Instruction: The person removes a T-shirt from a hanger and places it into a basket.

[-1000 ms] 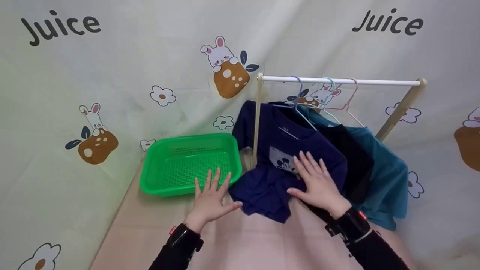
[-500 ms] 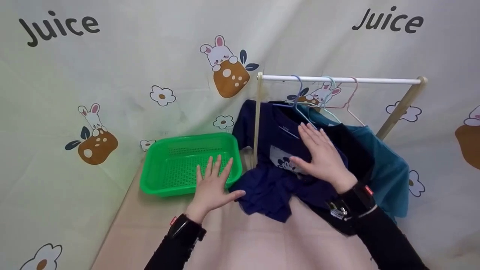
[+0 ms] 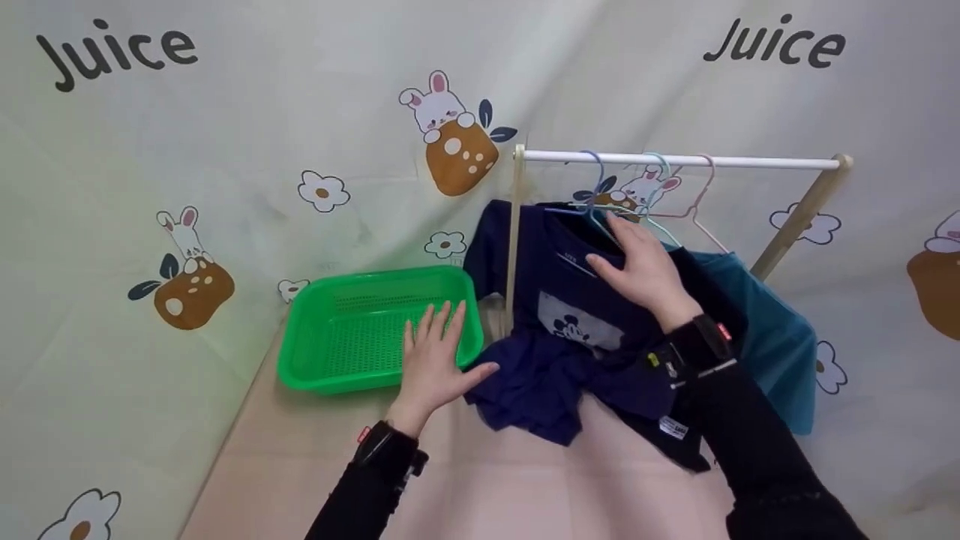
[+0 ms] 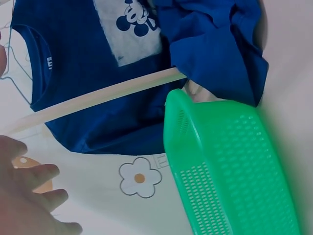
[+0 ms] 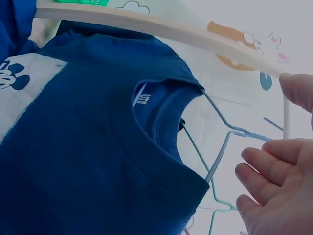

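Note:
A navy T-shirt (image 3: 541,251) with a grey mouse print hangs on a blue hanger (image 3: 598,178); its lower part lies bunched on the table. My right hand (image 3: 649,268) is held over the shirt's shoulder, near the hanger, with relaxed fingers and nothing in its grasp. In the right wrist view, the fingers (image 5: 264,169) appear just beside the hanger's neck; contact cannot be told. Over the right side of a green perforated basket (image 3: 291,352) hovers my left hand (image 3: 433,367), fingers spread, holding nothing. The basket's inside shows no items.
A small rack with a white rail (image 3: 772,163) and wooden posts (image 3: 799,221) stands at the right. Behind the navy shirt hang a black shirt (image 3: 724,311) and a teal shirt (image 3: 784,337). A printed curtain (image 3: 247,135) surrounds the pink-covered table (image 3: 510,487).
My right hand has risen from the mouse print toward the collar and hanger. My left hand has shifted slightly forward and right over the basket's edge. The clothes on the rail look unmoved.

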A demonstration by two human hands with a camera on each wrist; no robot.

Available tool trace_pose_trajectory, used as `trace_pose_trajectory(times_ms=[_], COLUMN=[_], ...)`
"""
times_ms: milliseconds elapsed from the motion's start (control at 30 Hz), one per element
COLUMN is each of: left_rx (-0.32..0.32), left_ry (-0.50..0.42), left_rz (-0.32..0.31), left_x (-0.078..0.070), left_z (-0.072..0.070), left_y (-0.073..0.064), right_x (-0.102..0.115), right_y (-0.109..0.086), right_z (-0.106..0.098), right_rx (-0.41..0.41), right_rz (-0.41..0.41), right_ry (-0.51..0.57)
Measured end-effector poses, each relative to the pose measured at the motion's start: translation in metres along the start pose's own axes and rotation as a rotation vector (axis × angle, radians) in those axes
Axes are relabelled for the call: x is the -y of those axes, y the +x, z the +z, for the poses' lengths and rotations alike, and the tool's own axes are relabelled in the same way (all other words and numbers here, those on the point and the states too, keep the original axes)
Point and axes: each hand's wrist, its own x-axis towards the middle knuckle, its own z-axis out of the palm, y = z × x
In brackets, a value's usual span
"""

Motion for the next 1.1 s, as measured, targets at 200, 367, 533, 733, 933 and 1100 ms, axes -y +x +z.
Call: trace_pose_trajectory(times_ms=[200, 367, 533, 733, 933, 1100], left_rx=[-0.042, -0.047, -0.036, -0.022, -0.004, -0.003], left_ry=[-0.039, -0.061, -0.074, -0.101, -0.123, -0.133], left_rz=[-0.013, -0.040, -0.051, -0.051, -0.059, -0.063], left_x=[0.003, 0.003, 0.000, -0.009, -0.015, -0.022], left_z=[0.013, 0.022, 0.029, 0.032, 0.034, 0.033], left_y=[0.003, 0.001, -0.001, 0.002, 0.008, 0.013], right_x=[0.000, 0.000, 0.003, 0.005, 0.005, 0.005], right_y=[0.023, 0.035, 0.043, 0.052, 0.057, 0.056], right_z=[0.001, 0.007, 0.009, 0.007, 0.002, -0.009], right_rx=[0.056, 0.094, 0.116, 0.132, 0.052, -0.047], right_rz=[0.065, 0.110, 0.157, 0.245, 0.251, 0.232], right_ry=[0.075, 0.149, 0.226, 0.307, 0.345, 0.354])
